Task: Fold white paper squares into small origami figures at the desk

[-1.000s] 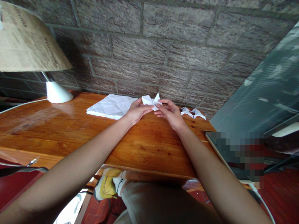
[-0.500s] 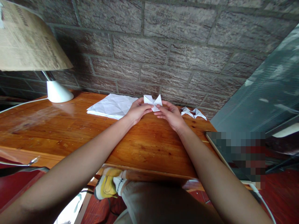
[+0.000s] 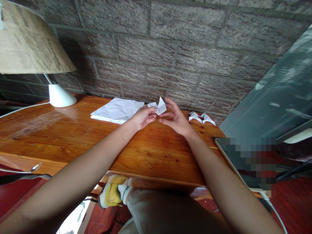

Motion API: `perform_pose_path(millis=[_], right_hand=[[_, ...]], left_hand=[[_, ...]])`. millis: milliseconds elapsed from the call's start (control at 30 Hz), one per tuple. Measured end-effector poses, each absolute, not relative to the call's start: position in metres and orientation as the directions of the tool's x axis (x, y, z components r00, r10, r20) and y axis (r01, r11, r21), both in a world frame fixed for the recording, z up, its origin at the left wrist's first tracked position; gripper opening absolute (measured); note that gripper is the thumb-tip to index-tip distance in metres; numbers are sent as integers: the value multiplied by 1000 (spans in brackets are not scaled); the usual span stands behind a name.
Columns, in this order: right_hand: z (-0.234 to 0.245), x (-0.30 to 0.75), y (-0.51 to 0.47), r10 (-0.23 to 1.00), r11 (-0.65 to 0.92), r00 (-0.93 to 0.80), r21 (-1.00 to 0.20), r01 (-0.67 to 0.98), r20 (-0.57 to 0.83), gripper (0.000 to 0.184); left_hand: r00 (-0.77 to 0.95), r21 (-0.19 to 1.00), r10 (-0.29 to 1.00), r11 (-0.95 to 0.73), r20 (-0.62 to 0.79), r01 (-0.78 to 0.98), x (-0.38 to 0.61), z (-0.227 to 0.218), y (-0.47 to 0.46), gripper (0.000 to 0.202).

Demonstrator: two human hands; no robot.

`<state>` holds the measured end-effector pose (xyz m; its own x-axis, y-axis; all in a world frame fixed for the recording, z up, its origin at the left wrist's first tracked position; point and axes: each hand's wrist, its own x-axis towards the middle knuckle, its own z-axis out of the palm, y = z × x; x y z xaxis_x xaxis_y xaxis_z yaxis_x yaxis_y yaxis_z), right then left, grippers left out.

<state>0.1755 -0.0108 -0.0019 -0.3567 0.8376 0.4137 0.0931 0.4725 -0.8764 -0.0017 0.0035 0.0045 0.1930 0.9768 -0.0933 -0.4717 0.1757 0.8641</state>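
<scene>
A small folded piece of white paper (image 3: 161, 106), with pointed flaps standing up, is pinched in my left hand (image 3: 144, 117) above the far part of the table. My right hand (image 3: 177, 119) is just to the right of it, fingers spread and curved around its right side; whether a fingertip touches the paper I cannot tell. Behind my left hand lies a stack of creased white paper sheets (image 3: 114, 109). Beyond my right hand stand folded white paper pieces (image 3: 202, 118) side by side on the wood.
The wooden table (image 3: 156, 152) runs along a stone-block wall (image 3: 146, 48). On the left stands a lamp with a white base (image 3: 60, 97) and a newsprint shade (image 3: 31, 42). A tablet-like device (image 3: 234, 162), partly pixelated, lies at the right edge, a white cable (image 3: 274, 208) near it.
My right hand has let go of the folded paper and opened its fingers. The paper has turned in my left hand, so one flap now points upward.
</scene>
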Motion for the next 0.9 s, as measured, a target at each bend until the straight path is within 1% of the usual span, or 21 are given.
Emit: perform_pose_path(millis=[100,167,200,233,300,333,367,433,533,600,633,700,800,900], right_hand=[[-3,177,-8,839,520,-285,-837,172,463,102],[-3,180,-7,825,560,-239,-799,222,512,99],[-2,181,-7,814,579,-231,-778,244,534,90],[-1,182,-7,802,597,-235,-758,263,549,77],[0,181,-7,783,621,-264,-731,285,563,44],[0,181,-7,779,626,-279,-724,289,561,32],[-1,179,-8,778,627,-291,-724,287,557,27],[-1,176,-8,788,611,-299,-744,270,538,26],[-2,174,-8,831,544,-274,-809,224,483,33],[-1,174,-7,864,491,-233,-851,188,447,37],[0,174,-7,877,469,-211,-867,172,432,37],[1,175,-6,895,435,-174,-890,138,411,37],[2,175,-6,907,409,-143,-909,86,395,34],[2,175,-6,914,395,-124,-918,44,387,33]], left_hand=[[251,856,957,248,-145,-453,-2,2,5,13],[300,847,939,295,-170,-443,-3,2,6,20],[330,842,928,315,-175,-439,-4,2,6,23],[359,838,917,331,-177,-434,-5,3,6,24],[399,839,900,351,-179,-416,-6,3,5,23],[408,847,895,351,-179,-399,-7,3,5,22],[408,861,896,342,-178,-376,-7,2,5,22],[353,907,922,279,-160,-316,-7,0,6,24],[163,965,984,106,-68,-240,-4,-3,9,25],[65,968,998,26,-10,-250,-3,-3,10,28],[55,961,998,7,9,-277,-2,-2,11,32],[108,936,993,-2,43,-351,-1,0,9,38],[252,899,962,18,103,-437,0,3,3,34],[307,877,943,34,131,-478,0,2,-1,46]])
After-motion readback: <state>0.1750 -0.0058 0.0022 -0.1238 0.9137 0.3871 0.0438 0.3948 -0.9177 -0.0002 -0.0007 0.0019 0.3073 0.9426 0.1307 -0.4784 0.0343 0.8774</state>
